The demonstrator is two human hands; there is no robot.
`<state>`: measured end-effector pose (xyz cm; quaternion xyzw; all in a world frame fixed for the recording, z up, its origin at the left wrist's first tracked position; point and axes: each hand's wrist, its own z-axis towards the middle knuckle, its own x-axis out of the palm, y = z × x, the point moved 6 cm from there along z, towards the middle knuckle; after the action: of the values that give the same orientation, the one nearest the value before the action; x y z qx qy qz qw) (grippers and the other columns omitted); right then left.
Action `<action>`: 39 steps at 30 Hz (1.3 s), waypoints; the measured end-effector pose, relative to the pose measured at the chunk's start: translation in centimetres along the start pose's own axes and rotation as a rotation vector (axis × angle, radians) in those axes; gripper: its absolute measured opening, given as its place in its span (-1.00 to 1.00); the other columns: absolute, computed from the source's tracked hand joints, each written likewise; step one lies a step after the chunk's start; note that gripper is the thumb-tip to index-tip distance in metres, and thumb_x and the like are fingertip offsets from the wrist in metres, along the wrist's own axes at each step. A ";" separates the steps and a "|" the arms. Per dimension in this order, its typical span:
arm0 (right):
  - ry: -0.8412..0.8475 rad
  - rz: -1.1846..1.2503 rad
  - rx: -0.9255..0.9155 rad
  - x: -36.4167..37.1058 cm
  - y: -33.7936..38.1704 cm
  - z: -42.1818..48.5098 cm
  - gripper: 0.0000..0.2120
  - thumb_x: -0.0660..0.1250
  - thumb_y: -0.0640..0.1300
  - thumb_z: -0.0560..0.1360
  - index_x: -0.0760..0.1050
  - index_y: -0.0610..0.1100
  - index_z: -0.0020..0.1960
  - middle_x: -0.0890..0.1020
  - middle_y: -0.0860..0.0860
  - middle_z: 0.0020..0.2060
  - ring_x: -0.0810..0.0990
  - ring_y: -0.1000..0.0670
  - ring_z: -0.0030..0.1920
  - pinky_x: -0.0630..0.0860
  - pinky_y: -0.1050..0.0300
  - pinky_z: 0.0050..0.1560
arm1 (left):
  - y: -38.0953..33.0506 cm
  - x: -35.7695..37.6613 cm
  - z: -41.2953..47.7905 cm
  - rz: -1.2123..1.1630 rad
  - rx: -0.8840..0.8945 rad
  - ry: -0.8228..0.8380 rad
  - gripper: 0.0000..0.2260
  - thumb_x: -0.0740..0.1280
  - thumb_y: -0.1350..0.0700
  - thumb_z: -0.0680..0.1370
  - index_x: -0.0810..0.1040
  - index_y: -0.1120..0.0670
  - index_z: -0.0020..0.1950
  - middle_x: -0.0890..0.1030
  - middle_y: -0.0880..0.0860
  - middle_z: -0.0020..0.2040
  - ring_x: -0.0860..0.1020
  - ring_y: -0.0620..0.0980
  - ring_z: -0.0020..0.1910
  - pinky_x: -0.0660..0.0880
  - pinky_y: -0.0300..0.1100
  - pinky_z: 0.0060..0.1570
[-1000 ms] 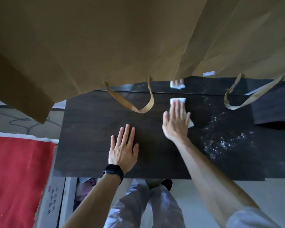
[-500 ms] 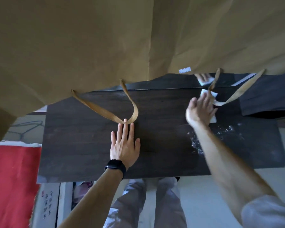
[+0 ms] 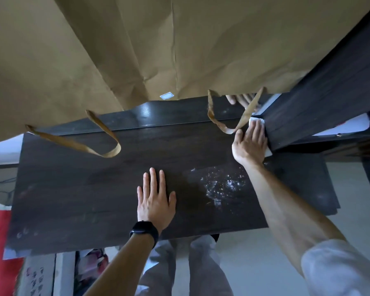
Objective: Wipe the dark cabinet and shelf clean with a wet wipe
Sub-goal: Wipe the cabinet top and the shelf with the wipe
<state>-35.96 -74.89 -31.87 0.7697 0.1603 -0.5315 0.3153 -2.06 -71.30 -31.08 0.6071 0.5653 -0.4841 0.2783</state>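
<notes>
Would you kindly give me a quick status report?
Left hand flat on dark wooden cabinet top. Right hand presses white wet wipe into far right corner. Brown paper bag handle dangles beside it.

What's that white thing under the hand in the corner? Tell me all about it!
It is a wet wipe, white and soft-looking, lying flat. The right hand presses it onto the dark cabinet top, so only its far edge and one corner peek out. It sits against the dark shelf panel.

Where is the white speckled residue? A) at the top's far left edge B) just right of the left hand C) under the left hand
B: the residue lies on the dark cabinet top just right of the flat left hand, uncovered.
</notes>
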 end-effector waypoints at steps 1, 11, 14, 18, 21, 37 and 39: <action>0.000 0.027 0.027 -0.2 0.0 0.0 -0.37 -0.14 0.13 0.65 -0.13 -0.16 0.62 -0.11 -0.03 0.62 -0.16 0.02 0.60 -0.10 -0.10 0.57 | -0.5 0.0 0.0 -0.002 -0.017 0.007 -0.35 0.06 -0.16 0.65 -0.08 0.07 0.63 -0.14 0.11 0.63 -0.14 0.14 0.60 0.01 0.14 0.52; 0.017 -0.027 0.111 1.7 -5.5 -11.4 -0.27 -0.13 0.22 0.63 -0.19 -0.21 0.61 -0.17 -0.10 0.61 -0.24 -0.03 0.60 -0.11 -0.20 0.55 | -1.4 -0.1 -0.1 -0.013 -0.095 0.031 -0.32 0.08 -0.19 0.63 -0.10 0.07 0.63 -0.16 0.07 0.63 -0.14 0.10 0.60 0.05 0.19 0.51; 0.006 -0.099 -0.080 1.3 -6.2 -10.7 -0.29 -0.15 0.24 0.63 -0.17 -0.17 0.62 -0.12 -0.08 0.62 -0.19 -0.02 0.60 -0.14 -0.19 0.56 | -1.1 -0.1 -0.3 -0.020 -0.097 0.005 -0.32 0.09 -0.21 0.63 -0.08 0.05 0.63 -0.14 0.04 0.64 -0.13 0.07 0.60 0.06 0.19 0.51; 0.019 -0.126 -0.338 0.1 -5.9 -7.1 -0.33 -0.11 0.21 0.63 -0.05 -0.13 0.62 0.02 -0.07 0.61 -0.04 -0.02 0.61 0.00 -0.21 0.56 | -0.8 0.0 -0.5 -0.039 -0.094 -0.010 -0.33 0.09 -0.22 0.63 -0.06 0.01 0.63 -0.11 0.00 0.64 -0.12 0.03 0.60 0.05 0.19 0.52; 0.051 -0.115 -0.343 0.5 -6.1 -8.0 -0.33 -0.15 0.22 0.63 -0.06 -0.13 0.62 -0.03 -0.06 0.61 -0.08 -0.01 0.61 -0.01 -0.22 0.56 | -0.5 0.3 -1.0 -0.055 -0.095 -0.007 -0.35 0.08 -0.21 0.63 -0.05 -0.01 0.63 -0.10 -0.02 0.64 -0.12 0.02 0.60 0.04 0.20 0.52; 0.064 -0.117 -0.276 1.1 -4.2 -9.3 -0.32 -0.24 0.21 0.61 -0.19 -0.11 0.62 -0.11 -0.04 0.61 -0.13 -0.01 0.60 -0.12 -0.18 0.55 | 1.5 0.3 -3.2 -0.033 0.056 0.047 -0.35 0.08 -0.21 0.64 -0.11 -0.05 0.63 -0.17 -0.09 0.62 -0.16 -0.05 0.60 0.00 0.08 0.55; 0.098 -0.121 -0.320 2.0 -3.4 -10.9 -0.34 -0.25 0.21 0.60 -0.22 -0.08 0.61 -0.11 -0.03 0.61 -0.13 0.01 0.60 -0.14 -0.16 0.54 | 1.8 0.0 -3.5 -0.031 0.082 0.057 -0.35 0.10 -0.19 0.64 -0.12 -0.05 0.63 -0.20 -0.10 0.61 -0.17 -0.05 0.60 -0.01 0.08 0.55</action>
<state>-29.40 -65.36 -32.19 0.7235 0.3043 -0.4791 0.3931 0.58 -68.58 -30.12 0.6229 0.5618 -0.4937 0.2294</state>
